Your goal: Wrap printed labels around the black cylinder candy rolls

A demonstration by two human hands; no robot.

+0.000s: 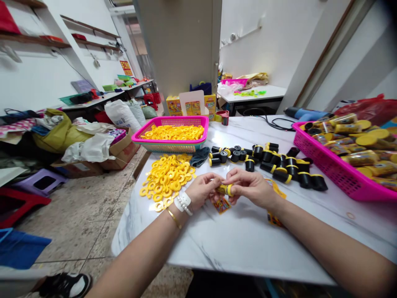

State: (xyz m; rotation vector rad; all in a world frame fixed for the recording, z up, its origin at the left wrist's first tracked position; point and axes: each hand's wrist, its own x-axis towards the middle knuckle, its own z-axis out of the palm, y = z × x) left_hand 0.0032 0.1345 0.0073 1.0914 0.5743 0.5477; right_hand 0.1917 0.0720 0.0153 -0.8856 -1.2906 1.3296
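Both hands meet over the white marbled table (248, 244), fingers closed round a small cylinder (223, 189) with a yellow rim. My left hand (206, 190) grips its left end, and my right hand (245, 186) pinches the rim at its right end. Under the hands lies a colourful printed label (221, 205). To the left, loose yellow rings (167, 178) form a pile beside a dark cloth (200, 157). Black cylinders (281, 161) with yellow rims are scattered behind and right of my right hand. More printed labels (274, 219) are partly hidden under my right wrist.
A pink basket of yellow rings (170, 142) stands at the back left. Another pink basket (335, 171), full of wrapped cylinders, is at the right. Behind are yellow boxes (174, 106), a tape roll (222, 117) and a blue tool (308, 114). A person's shoe (66, 284) shows lower left.
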